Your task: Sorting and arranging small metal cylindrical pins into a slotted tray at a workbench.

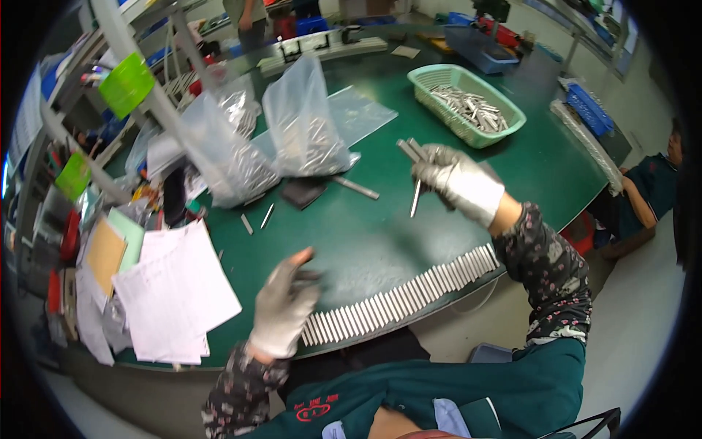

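My right hand (457, 179), in a grey glove, is raised over the green table (380, 227) and grips several thin metal rods (411, 150); one rod hangs down from the fingers. My left hand (285, 296), also gloved, hovers near the table's front edge with fingers loosely curled and the bare thumb tip up; whether it holds anything I cannot tell. Just to its right a long row of metal pieces (402, 296) lines the table edge.
Two clear plastic bags (303, 132) of metal rods stand at the back left. A green basket (468, 102) holds more rods. Loose rods (355, 187) lie mid-table. Papers (172, 293) sit at the left. A seated person (651, 190) is at the right.
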A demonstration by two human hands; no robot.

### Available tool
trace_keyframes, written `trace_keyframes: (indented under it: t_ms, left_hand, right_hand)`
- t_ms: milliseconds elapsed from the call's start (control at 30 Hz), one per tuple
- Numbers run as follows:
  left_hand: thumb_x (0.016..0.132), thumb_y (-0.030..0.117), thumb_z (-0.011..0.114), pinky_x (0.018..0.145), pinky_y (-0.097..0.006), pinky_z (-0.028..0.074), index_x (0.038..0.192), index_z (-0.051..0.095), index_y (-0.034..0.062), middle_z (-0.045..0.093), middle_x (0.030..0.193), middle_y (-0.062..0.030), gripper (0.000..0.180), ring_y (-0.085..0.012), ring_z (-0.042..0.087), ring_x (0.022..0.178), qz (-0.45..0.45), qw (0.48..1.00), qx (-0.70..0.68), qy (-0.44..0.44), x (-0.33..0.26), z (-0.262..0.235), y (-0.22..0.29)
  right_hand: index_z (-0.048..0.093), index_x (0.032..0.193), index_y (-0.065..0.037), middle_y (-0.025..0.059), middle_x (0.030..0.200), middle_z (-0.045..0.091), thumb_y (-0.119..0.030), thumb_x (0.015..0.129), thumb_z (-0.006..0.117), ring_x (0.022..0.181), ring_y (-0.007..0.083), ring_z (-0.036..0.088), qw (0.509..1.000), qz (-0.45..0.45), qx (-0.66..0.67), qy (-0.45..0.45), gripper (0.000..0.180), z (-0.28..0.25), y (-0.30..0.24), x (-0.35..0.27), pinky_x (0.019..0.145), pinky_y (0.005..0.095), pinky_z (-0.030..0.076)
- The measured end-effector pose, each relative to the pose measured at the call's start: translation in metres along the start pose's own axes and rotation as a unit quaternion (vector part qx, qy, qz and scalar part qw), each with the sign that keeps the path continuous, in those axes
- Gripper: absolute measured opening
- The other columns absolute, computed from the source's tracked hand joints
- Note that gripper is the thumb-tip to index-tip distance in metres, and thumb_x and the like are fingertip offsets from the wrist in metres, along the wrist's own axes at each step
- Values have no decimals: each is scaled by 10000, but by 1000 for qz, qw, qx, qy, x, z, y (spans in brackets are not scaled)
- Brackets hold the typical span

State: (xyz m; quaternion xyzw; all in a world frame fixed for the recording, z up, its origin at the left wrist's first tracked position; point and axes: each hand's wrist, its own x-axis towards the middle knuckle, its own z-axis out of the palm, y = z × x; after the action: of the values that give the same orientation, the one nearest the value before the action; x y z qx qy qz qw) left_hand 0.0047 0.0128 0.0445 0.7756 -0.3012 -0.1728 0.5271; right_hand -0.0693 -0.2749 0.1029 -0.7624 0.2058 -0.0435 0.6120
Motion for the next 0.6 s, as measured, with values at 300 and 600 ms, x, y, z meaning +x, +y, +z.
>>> trace_keyframes:
  t_ms: [300,600]
  left_hand:
    - [855,32,588,534,-204,497,1319,400,15,607,867,-93,501,-130,615,664,-130,935,-295,-146,17,31,17]
    - [882,67,601,622,-227,532,1112,548,12,626,963,-69,243,-128,619,791,-48,942,-332,-6,-8,7,-10]
  right_hand:
    - [517,1167,38,25,846,591,-182,900,584,743,82,538,988,-58,134,-54,352,97,21,-48,673,212,447]
    - [577,997,3,-5,740,568,-208,871,611,660,69,512,989,-57,94,-94,248,138,40,-58,597,217,409]
